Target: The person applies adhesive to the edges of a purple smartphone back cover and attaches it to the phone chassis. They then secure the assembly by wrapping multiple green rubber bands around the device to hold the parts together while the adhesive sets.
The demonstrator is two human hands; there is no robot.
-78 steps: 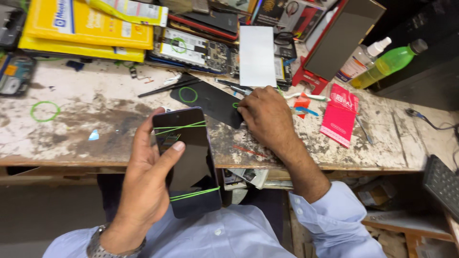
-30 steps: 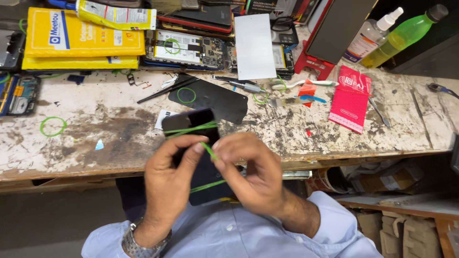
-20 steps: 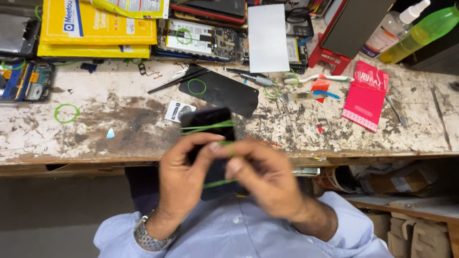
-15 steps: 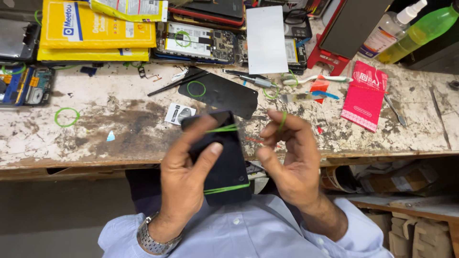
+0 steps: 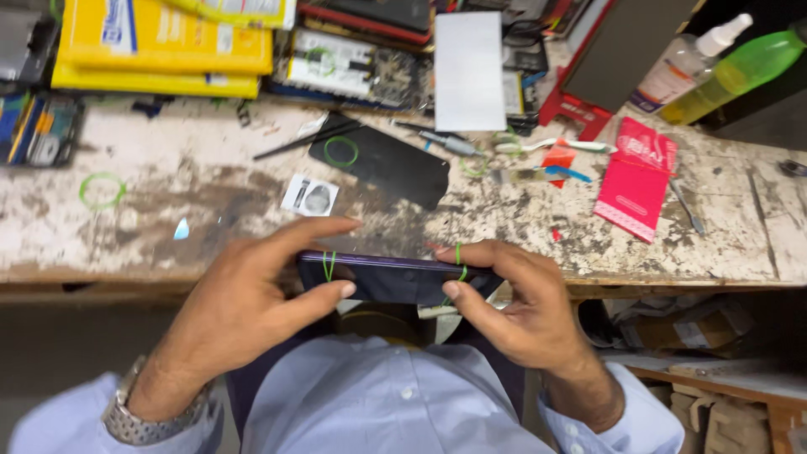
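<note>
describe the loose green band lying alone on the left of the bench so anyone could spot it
Start at the yellow boxes at the bench's back left. Just in front lies a green band, flat on bare worn top. Unlike the others, it rests on no phone.

left hand grips dark slim phone edge-on | right hand pinches thin green rubber band | worn white workbench beyond

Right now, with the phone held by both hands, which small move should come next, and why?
Probably the right hand should roll its green band fully off the phone. That band sits at the phone's right end, pinched by the fingertips, while the left band is seated and the left hand steadies the phone.
</note>
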